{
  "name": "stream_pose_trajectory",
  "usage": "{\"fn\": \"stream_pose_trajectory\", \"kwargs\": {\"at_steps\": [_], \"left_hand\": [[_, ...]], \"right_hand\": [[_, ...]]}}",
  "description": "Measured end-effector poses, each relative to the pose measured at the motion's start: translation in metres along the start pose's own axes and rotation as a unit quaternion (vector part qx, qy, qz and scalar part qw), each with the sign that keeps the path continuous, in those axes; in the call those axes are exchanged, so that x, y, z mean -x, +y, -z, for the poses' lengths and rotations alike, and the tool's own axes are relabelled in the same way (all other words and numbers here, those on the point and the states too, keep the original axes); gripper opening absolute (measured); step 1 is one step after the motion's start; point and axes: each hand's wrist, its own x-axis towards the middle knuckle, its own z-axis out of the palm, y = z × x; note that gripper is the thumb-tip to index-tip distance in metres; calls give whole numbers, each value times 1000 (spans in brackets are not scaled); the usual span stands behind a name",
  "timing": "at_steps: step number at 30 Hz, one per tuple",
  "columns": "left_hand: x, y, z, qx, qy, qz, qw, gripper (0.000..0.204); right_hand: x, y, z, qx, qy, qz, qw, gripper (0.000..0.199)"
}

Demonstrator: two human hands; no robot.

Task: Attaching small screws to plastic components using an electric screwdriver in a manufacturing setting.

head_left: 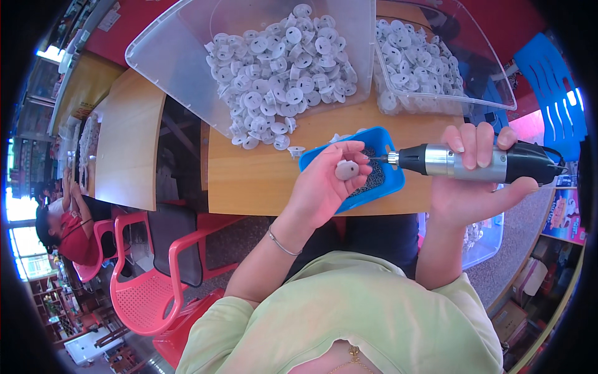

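Note:
My left hand [319, 188] is closed around a small white round plastic part [347, 169], pinched in its fingers with the flat face showing. It hovers over a blue tray [391, 188] of small dark screws [375, 177]. My right hand [458, 196] grips a silver and black electric screwdriver [440, 160], held level. Its thin bit points left and ends close to the white part. Whether a screw sits on the bit, or the tip touches the part, I cannot tell. A few loose white parts [296, 151] lie on the wooden table [249, 181] beyond the tray.
A tipped clear bin [168, 59] spills a heap of white parts [280, 75] onto the table. Another clear bin [492, 93] of them stands at far right. Red chairs [146, 299] and a seated person [75, 237] are at left. A blue chair [554, 87] is at right.

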Motion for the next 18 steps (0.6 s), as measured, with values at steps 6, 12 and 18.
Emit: {"fn": "stream_pose_trajectory", "kwargs": {"at_steps": [6,12,18], "left_hand": [[3,6,-4,-46,7,-34,998,29],[1,10,18,-40,-41,-8,998,32],[2,10,5,33,-27,-18,999,36]], "right_hand": [[-1,-4,0,1,26,1,1000,47],[-1,-7,1,-21,33,-7,999,46],[-1,-8,1,-25,52,-9,998,45]]}}
